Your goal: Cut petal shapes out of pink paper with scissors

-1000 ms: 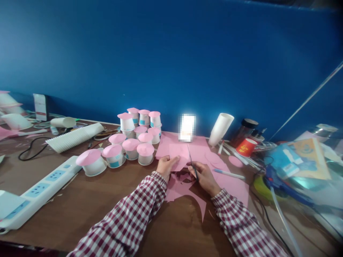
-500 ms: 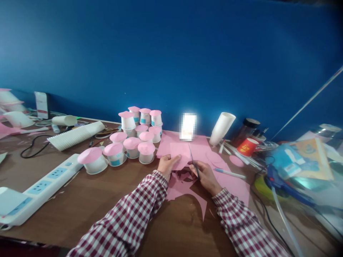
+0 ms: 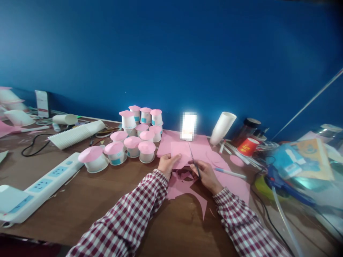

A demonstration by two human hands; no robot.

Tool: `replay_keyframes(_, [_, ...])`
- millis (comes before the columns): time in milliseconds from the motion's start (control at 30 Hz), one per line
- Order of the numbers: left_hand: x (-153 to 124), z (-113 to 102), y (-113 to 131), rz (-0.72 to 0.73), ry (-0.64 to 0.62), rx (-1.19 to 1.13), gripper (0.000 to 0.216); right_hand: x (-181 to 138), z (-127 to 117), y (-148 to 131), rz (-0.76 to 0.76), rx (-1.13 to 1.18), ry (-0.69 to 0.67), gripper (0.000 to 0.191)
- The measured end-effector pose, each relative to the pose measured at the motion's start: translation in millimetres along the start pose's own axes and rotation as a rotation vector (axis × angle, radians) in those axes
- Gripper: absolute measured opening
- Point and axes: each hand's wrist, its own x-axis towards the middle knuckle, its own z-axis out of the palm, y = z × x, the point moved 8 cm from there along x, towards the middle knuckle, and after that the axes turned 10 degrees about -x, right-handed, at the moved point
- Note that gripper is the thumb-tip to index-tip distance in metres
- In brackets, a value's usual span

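Observation:
My left hand (image 3: 166, 165) pinches the near left edge of a small pink paper sheet (image 3: 180, 152) held just above the brown table (image 3: 85, 200). My right hand (image 3: 206, 175) is closed on a pair of scissors (image 3: 193, 160), whose blades point away from me and into the sheet's right side. Cut pink scraps (image 3: 184, 187) lie under and in front of both hands. More pink paper (image 3: 230, 182) is spread out to the right.
Several upturned white cups with pink paper caps (image 3: 131, 137) cluster to the left. A white power strip (image 3: 40, 185), a lying stack of white cups (image 3: 77, 134), a leaning cup stack (image 3: 222, 128), a red cup (image 3: 248, 146), a pen (image 3: 229, 173) and a cluttered pile (image 3: 300, 167) surround the spot.
Both hands have stayed almost still on the paper and scissors; the view has shifted slightly.

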Motion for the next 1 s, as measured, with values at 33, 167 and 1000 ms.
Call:
replay_keyframes(33, [0.0, 0.1, 0.3, 0.002, -0.003, 0.000, 0.033, 0.1, -0.1, -0.2, -0.007, -0.006, -0.001, 0.036])
replay_keyframes(167, [-0.4, 0.9, 0.7, 0.010, -0.016, -0.004, 0.032, 0.3, -0.4, 0.5, -0.009, -0.021, -0.008, 0.036])
replay_keyframes(1000, [-1.0, 1.7, 1.9, -0.011, 0.004, -0.043, 0.034, 1.3, 0.6, 8.5, -0.005, -0.009, -0.011, 0.035])
